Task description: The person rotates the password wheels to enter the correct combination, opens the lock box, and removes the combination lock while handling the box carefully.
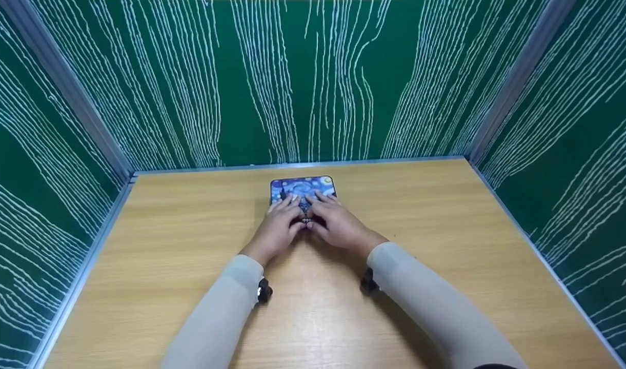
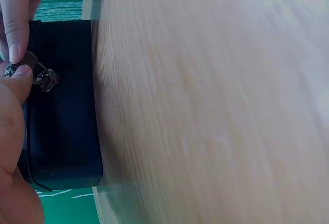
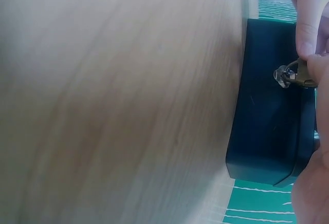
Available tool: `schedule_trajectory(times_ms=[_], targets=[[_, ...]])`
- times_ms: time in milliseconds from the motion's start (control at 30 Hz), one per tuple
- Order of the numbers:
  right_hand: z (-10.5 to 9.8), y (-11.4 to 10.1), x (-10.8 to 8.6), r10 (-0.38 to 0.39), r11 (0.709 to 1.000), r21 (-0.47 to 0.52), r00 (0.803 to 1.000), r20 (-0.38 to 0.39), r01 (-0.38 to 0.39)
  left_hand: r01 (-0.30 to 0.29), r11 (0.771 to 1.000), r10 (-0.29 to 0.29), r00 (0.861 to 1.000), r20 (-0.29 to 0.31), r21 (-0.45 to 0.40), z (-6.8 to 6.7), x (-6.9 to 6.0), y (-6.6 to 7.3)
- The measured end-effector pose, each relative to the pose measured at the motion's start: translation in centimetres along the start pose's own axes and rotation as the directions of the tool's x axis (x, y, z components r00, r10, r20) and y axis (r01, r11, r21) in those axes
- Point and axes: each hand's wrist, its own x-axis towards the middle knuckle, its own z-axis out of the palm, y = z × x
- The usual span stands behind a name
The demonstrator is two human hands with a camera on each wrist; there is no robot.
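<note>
Head view. One flat box with rounded corners, its lid printed in swirling blue and yellow, lay near the far side of a pale wood-grain table, roughly central from side to side. A narrow strip of wood separated it from the grey metal edging at the foot of a dark green wall patterned with wavering white lines. Broad wood stretched to the left and right edges, and more toward the person. Left hand and right hand: bent over the near edge of the lid, outer fingers laid on the print, thumbs almost meeting at the front. Pale grey sleeves; a black wrist device under each.

Left wrist view. Box front: plain, dark, with a lid seam along its upper part. One bronze-coloured metal padlock hung by its shackle from a shiny metal hasp. The left hand's thumb and the right hand's thumb pressed upon it, both hands pinching the lock; the curl of the remaining fingers could not be told here.

Right wrist view. Same padlock, gripped between the two hands' digits; the box's lower edge met the tabletop, wood extending widely before it.
</note>
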Motion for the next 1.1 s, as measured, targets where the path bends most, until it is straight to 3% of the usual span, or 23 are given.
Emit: schedule_trajectory(times_ms=[300, 733, 1100], targets=[[0.0, 0.1, 0.14, -0.007, 0.999, 0.048, 1.0, -0.011, 0.007, -0.072, 0.997, 0.073, 0.997, -0.027, 0.026, -0.36, -0.08, 0.25], [-0.21, -0.03, 0.31, -0.02, 0.999, 0.031, 1.0, -0.011, 0.02, -0.028, 0.999, 0.028, 1.0, -0.007, 0.019, -0.43, -0.08, 0.21], [-0.28, -0.21, 0.07, 0.023, 0.999, 0.03, 1.0, 0.01, -0.024, -0.019, 0.999, 0.019, 1.0, 0.005, 0.033, -0.14, 0.08, 0.06]])
